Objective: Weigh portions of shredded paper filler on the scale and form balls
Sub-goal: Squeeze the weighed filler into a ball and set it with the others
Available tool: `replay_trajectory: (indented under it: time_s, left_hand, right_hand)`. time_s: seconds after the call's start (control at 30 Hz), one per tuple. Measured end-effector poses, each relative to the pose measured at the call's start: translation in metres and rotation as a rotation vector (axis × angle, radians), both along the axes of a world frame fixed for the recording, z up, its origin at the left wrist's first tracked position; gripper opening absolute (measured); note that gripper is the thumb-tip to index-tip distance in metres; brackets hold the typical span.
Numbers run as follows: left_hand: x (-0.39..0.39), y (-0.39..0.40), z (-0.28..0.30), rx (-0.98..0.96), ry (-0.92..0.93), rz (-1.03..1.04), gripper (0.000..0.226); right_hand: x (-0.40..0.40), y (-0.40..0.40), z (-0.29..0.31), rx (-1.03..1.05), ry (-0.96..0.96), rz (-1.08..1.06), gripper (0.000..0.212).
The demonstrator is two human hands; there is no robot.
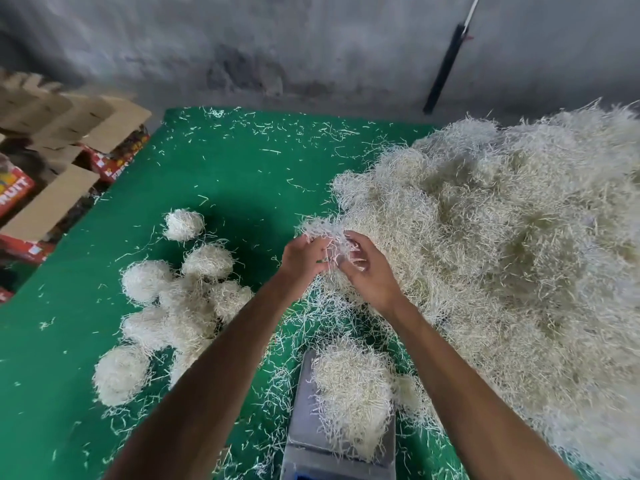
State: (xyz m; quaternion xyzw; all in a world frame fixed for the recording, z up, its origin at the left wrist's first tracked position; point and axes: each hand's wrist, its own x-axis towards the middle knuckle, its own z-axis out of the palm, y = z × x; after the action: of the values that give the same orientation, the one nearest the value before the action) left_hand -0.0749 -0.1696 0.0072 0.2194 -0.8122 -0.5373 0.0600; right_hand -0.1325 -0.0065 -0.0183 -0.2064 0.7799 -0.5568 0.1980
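A big heap of cream shredded paper filler (502, 237) covers the right side of the green table (225, 174). At the heap's left edge my left hand (303, 258) and my right hand (369, 271) both grip one tuft of shreds (332, 237), fingers curled into it. Close to me a grey scale (304, 420) carries a loose portion of filler (349, 393) on its platform. Several finished paper balls (180, 306) lie clustered on the left, one apart at the back (183, 224).
Loose strands are scattered over the green surface. Open cardboard boxes with red printed sides (69, 168) stand off the table's left edge. A grey wall (277, 46) rises behind, with a black-handled pole (446, 64) leaning on it.
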Motion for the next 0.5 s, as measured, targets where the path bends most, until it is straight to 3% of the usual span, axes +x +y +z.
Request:
replay_trajectory:
  time_s: [0.13, 0.2, 0.27, 0.37, 0.43, 0.5]
  left_hand:
    - [0.023, -0.007, 0.028, 0.096, 0.02, -0.16, 0.007]
    - [0.035, -0.007, 0.047, 0.18, 0.125, -0.064, 0.009]
    - [0.045, -0.007, 0.06, 0.184, 0.113, -0.001, 0.017]
    - [0.069, -0.005, 0.072, 0.156, 0.073, 0.007, 0.013]
    - [0.087, -0.003, 0.075, 0.065, 0.007, -0.066, 0.01]
    - [0.1, 0.006, 0.073, 0.105, -0.049, -0.044, 0.019]
  right_hand:
    - [0.013, -0.005, 0.025, -0.013, -0.019, 0.033, 0.064]
    - [0.021, -0.006, 0.035, 0.029, -0.085, 0.108, 0.064]
    - [0.032, -0.004, 0.041, 0.091, -0.096, 0.168, 0.055]
    - [0.054, 0.002, 0.046, 0.054, -0.048, 0.108, 0.011]
    - [0.073, 0.006, 0.052, -0.075, -0.128, 0.007, 0.016]
    - [0.092, 0.009, 0.062, -0.177, -0.26, -0.034, 0.023]
